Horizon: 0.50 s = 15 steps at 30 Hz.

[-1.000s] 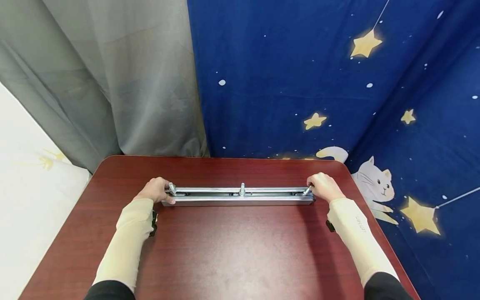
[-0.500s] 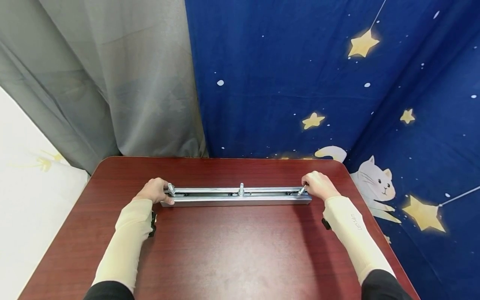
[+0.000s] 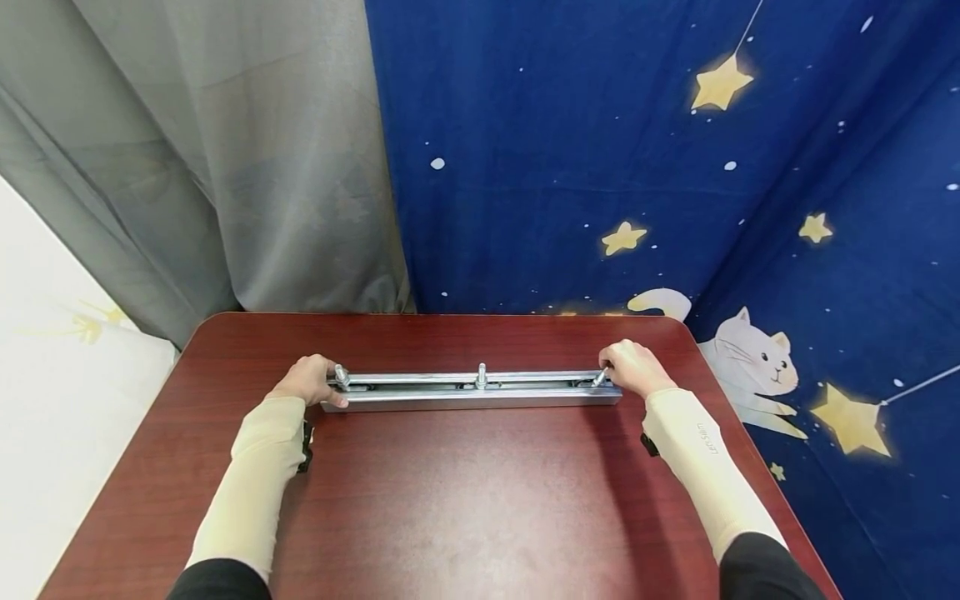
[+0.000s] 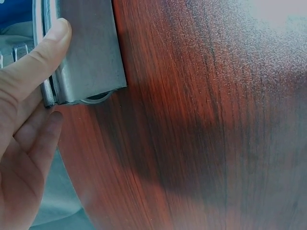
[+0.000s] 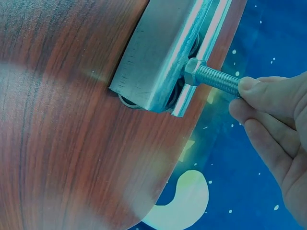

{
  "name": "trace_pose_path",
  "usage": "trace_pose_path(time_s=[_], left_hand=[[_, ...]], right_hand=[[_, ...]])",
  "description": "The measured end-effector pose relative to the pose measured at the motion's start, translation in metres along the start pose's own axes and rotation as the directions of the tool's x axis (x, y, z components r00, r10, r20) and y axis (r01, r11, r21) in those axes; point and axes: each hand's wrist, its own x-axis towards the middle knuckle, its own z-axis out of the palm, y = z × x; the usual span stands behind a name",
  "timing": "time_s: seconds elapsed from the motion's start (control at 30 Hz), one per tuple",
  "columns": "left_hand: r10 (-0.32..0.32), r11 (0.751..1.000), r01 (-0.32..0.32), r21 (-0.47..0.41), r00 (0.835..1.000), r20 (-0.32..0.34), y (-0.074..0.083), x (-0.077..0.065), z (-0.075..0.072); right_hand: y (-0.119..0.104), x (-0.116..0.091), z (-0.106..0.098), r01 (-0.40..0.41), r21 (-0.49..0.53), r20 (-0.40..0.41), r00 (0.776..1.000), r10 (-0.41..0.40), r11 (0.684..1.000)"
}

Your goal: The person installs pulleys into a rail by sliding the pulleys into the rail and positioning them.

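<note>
A long metal strut channel [image 3: 420,402] lies across the table, its open slot facing up. Three bolts stand in the slot: a left bolt [image 3: 341,377], a middle bolt [image 3: 482,377] and a right bolt [image 3: 599,378], which leans. My left hand [image 3: 306,381] holds the channel's left end; in the left wrist view the thumb [image 4: 45,48] lies over its upper edge and the other fingers are behind it. My right hand [image 3: 634,367] pinches the tip of the right bolt. The right wrist view shows that bolt's threaded shank [image 5: 218,79] and hex nut [image 5: 194,72] close up.
The channel rests on a reddish-brown wooden table [image 3: 472,500], nearer its far edge. Behind the table hang a grey curtain [image 3: 300,167] and a blue star-patterned curtain [image 3: 525,167]. Part of a coiled spring [image 5: 128,102] shows under the channel's right end.
My right hand has moved slightly left, and the right bolt has slid a little inward from the channel's right end. The left hand keeps its hold on the left end.
</note>
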Motion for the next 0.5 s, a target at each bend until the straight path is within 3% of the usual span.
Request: trace_pose_path(time_s=[0.3,0.5], left_hand=[[-0.023,0.999,0.023,-0.030,1.000,0.015,-0.004,0.000,0.000],[0.063,0.991,-0.074,-0.112,0.993,-0.095,-0.019,-0.008,0.013]], right_hand=[[-0.003,0.003,0.002,-0.038,0.019,0.014,0.999,0.037,0.999],[-0.004,0.001,0.001,-0.041,0.061,0.002,0.999,0.041,0.997]])
